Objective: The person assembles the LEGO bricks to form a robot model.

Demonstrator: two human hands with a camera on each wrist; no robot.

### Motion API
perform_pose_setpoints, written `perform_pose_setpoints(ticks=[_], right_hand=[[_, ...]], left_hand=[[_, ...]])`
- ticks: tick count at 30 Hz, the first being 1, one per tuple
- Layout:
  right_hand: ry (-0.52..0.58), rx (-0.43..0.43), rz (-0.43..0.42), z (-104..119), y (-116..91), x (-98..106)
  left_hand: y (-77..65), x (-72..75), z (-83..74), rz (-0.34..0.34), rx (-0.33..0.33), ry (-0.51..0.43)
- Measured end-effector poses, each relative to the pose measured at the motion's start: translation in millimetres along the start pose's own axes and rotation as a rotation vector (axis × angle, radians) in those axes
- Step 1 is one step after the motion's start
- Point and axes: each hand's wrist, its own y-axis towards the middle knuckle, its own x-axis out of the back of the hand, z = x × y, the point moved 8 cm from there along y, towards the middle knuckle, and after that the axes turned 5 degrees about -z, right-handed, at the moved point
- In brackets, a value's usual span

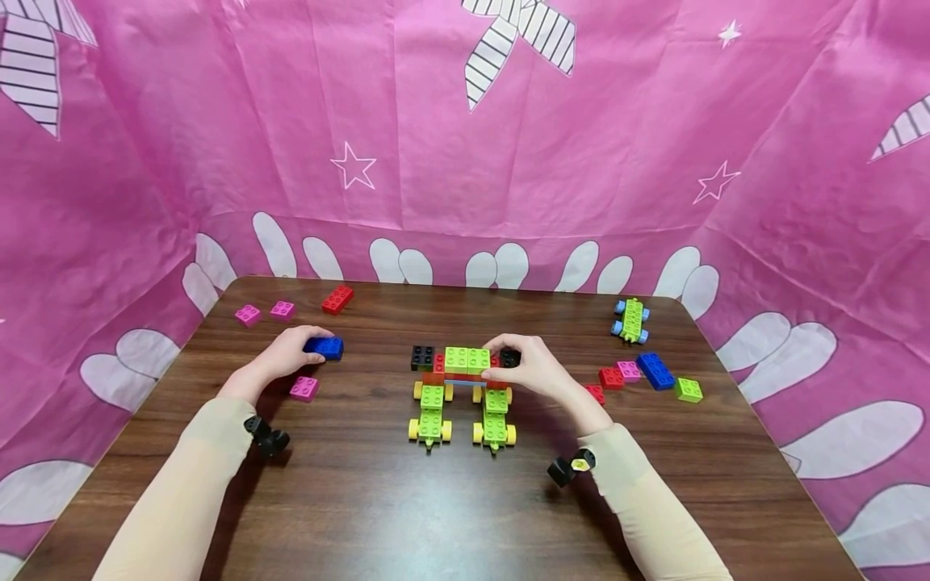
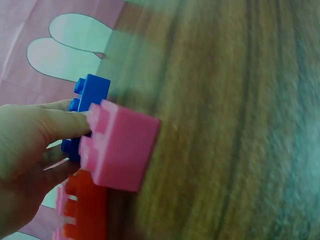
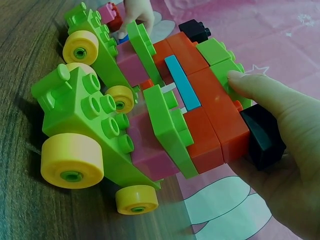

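On the bench (image 1: 349, 500), a blue brick (image 1: 330, 349) was grasped by fingers of the left hand (image 1: 286, 353); centrally, the brick build (image 1: 456, 360) (yellow-wheeled) was gripped at its right end by the right hand (image 1: 536, 369).

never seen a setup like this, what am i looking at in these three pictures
No machine here: just someone working bare-handed at a table. The widest picture comes from a camera on the head; the other two come from a camera worn on each wrist. The left hand grips a blue brick, with a pink brick lying nearby. The right hand grips a toy-brick model on yellow wheels, close to a black brick at its end. More loose bricks lie to either side, and a green base with light blue wheels sits at the back right.
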Motion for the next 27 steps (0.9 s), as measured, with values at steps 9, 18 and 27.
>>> perform_pose_setpoints(ticks=[9,18,27], right_hand=[[0.008,0.001,-0.002,0,-1,1],[0.012,0.0,-0.009,1,-1,1],[0.016,-0.001,-0.014,1,-1,0]], left_hand=[[6.7,15.7,-37.4,-0.092,-0.08,-0.015],[11.9,27.3,-98.6,-0.155,-0.157,-0.052],[12.5,27.3,-150.5,-0.168,-0.214,-0.09]])
